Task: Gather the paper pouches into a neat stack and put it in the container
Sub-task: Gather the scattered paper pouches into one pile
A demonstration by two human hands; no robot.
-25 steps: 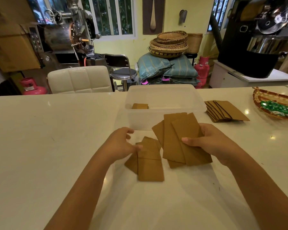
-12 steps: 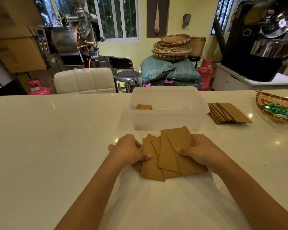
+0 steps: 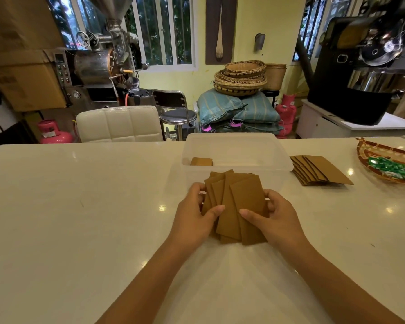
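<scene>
Several brown paper pouches (image 3: pixel 237 202) form a loose, fanned bundle held between both hands just above the white table. My left hand (image 3: pixel 194 216) clasps the bundle's left side, thumb on top. My right hand (image 3: pixel 275 219) clasps the right side, thumb pressing the top pouch. Directly behind the bundle stands a clear plastic container (image 3: pixel 236 148), with a small stack of pouches (image 3: pixel 201 161) lying in its left part. Another fanned pile of brown pouches (image 3: pixel 318 169) lies on the table to the right of the container.
A woven tray (image 3: pixel 384 155) with green wrapped items sits at the table's far right. A white padded chair (image 3: pixel 119 123) and a stool (image 3: pixel 177 113) stand behind the table's far edge. Machines, baskets and sacks fill the background.
My left hand swept the loose pouches on the table rightward into those in my right hand. Both hands now squeeze one tighter bundle, lifted slightly toward the container.
</scene>
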